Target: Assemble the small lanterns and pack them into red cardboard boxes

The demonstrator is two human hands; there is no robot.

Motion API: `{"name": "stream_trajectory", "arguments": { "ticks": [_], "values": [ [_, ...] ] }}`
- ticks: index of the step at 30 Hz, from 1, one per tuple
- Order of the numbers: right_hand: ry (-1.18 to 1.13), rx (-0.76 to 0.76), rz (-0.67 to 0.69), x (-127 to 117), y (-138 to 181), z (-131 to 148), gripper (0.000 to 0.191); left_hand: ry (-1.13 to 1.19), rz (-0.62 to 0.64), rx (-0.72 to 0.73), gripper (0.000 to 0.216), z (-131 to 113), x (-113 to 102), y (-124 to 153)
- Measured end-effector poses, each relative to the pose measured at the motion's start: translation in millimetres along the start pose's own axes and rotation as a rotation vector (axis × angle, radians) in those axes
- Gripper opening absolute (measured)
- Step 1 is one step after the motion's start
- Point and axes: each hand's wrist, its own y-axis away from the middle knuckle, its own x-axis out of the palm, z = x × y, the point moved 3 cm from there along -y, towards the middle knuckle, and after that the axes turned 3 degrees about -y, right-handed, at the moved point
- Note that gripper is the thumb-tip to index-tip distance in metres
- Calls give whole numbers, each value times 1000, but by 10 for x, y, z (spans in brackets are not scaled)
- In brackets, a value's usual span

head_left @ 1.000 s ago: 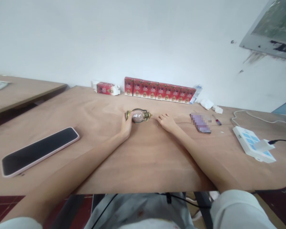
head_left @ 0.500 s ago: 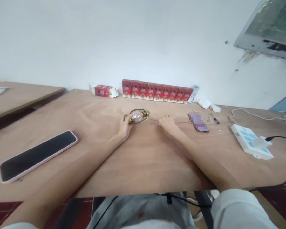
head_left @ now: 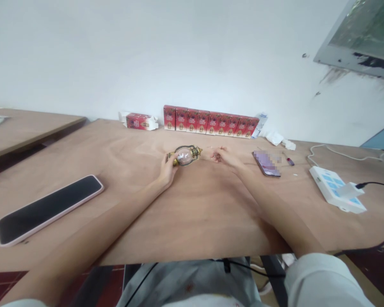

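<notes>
A small glass lantern with gold ends [head_left: 186,155] lies on its side on the wooden table [head_left: 192,213]. My left hand [head_left: 168,166] grips its left end, fingers curled round the gold cap. My right hand [head_left: 223,156] hovers just right of the lantern's other end, fingers pinched together on something too small to make out. The two hands sit a short way apart with the lantern between them.
A row of red boxes [head_left: 211,123] lines the wall, one more red box [head_left: 139,121] lying flat to its left. A black phone in a pink case [head_left: 48,209] lies at left, another phone [head_left: 267,163] at right, then a white power strip [head_left: 337,189] with cables.
My right hand has lifted off the table and moved up toward the lantern's right end. The left hand has tilted the lantern slightly and keeps its hold.
</notes>
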Motion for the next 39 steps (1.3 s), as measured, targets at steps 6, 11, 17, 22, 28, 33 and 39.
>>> {"name": "stream_trajectory", "arguments": {
  "ticks": [6, 11, 17, 22, 28, 33, 39],
  "values": [
    [-300, 48, -34, 34, 55, 113, 17, 5, 2, -2, 32, -9, 14, 13],
    [-488, 71, -17, 95, 103, 165, 16, 8, 15, -3, 34, -9, 18, 15],
    [-507, 53, 12, 152, 129, 173, 16, 12, 22, -1, 33, -4, 20, 18],
    [-461, -16, 19, 140, 95, 141, 19, 9, 17, -4, 32, -5, 17, 15],
    [-409, -83, -13, 169, 109, 142, 19, 11, 21, -3, 33, -11, 19, 19],
    [-426, -97, 7, 202, 173, 188, 20, -1, 29, 11, 34, -3, 23, 22],
    [-432, -160, 6, 187, 222, 253, 20, -6, 47, 28, 38, 10, 13, 11]
  ]
}}
